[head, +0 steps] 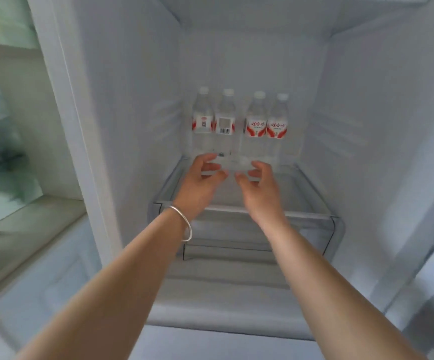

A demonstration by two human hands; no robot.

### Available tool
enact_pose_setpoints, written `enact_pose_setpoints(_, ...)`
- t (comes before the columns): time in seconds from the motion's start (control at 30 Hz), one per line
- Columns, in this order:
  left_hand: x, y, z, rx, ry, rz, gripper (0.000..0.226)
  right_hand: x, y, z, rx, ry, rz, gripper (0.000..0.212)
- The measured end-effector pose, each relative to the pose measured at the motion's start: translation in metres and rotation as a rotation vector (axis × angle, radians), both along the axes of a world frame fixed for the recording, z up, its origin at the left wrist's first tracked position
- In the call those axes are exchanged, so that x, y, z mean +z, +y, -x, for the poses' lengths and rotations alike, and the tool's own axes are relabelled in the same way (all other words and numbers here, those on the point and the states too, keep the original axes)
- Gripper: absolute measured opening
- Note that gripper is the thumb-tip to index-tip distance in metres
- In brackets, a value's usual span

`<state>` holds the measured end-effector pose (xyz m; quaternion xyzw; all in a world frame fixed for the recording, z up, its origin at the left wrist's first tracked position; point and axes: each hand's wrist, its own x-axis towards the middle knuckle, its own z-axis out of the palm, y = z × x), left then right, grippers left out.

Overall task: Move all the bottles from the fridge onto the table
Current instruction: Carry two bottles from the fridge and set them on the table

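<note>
- Left hand point(200, 178): grip half open, fingers curled, holding nothing. It sits just in front of the base of the two left bottles, no contact that we can see.
- Right hand point(258, 181): same story, grip loosely cupped and empty, just short of the two right bottles.
- Motion blur around the fingertips, so we may be missing a light touch on the bottle bases; we read it as a reach, not a grasp.
- Handling, our judgement: small sealed water bottles, look full, so moderate weight and one per hand is easy. Thin clear plastic gives under a hard squeeze. Likely cold and maybe damp, so slippery.
- Where to grab: wrap the body at or just below the label band, where the paper adds friction. Avoid the cap and neck; too narrow for a secure hold.
- Spacing is tight: each pair stands nearly touching, so fingers must wedge between neighbours or take the outer ones first. Tipping a neighbour is the risk.
- Four bottles in a row, upright, at the back of the fridge shelf point(312, 215): far-left bottle point(202, 118), second bottle point(225, 120), third bottle point(256, 123), far-right bottle point(277, 126).
- Look: clear bodies, white caps, red-and-white labels. Left two show back panels, one with a barcode; right two show the red front logo.
- Worktop not in view.
</note>
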<state>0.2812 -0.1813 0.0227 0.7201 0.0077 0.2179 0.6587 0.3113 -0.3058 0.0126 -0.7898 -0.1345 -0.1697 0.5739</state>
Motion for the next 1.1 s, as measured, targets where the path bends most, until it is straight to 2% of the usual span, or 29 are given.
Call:
enact_pose_setpoints(0.13, 0.019, 0.02, -0.06, 0.125, -0.027, 0.064, 0.039, 0.01, 0.014, -0.064, 0.049, 0.018, -0.013, 0.05)
enact_pose_setpoints(0.3, 0.034, 0.046, -0.123, 0.254, -0.036, -0.011, 0.04, 0.033, 0.046, -0.128, 0.087, 0.014, 0.036, 0.054)
enact_pose_setpoints(0.57, 0.061, 0.074, -0.204, 0.45, -0.174, -0.293, 0.061, 0.071, 0.082, -0.196, 0.021, -0.263, 0.041, 0.065)
enact_pose_setpoints(0.67, 0.068, 0.079, -0.224, 0.439, -0.21, -0.227, 0.06, 0.075, 0.092, -0.214, -0.013, -0.274, 0.025, 0.068)
enact_pose_setpoints(0.73, 0.069, 0.081, -0.236, 0.416, -0.236, -0.188, 0.046, 0.074, 0.096, -0.225, -0.037, -0.241, 0.008, 0.067)
enact_pose_setpoints(0.87, 0.057, 0.087, -0.257, 0.32, -0.184, -0.036, 0.04, 0.065, 0.105, -0.239, -0.069, -0.274, 0.027, 0.062)
enact_pose_setpoints(0.97, 0.039, 0.092, -0.266, 0.31, -0.177, 0.064, 0.047, 0.054, 0.107, -0.245, -0.034, -0.237, -0.109, 0.065)
enact_pose_setpoints(1.1, 0.025, 0.093, -0.27, 0.341, -0.159, 0.08, 0.031, 0.042, 0.107, -0.246, 0.006, -0.128, -0.27, 0.069)
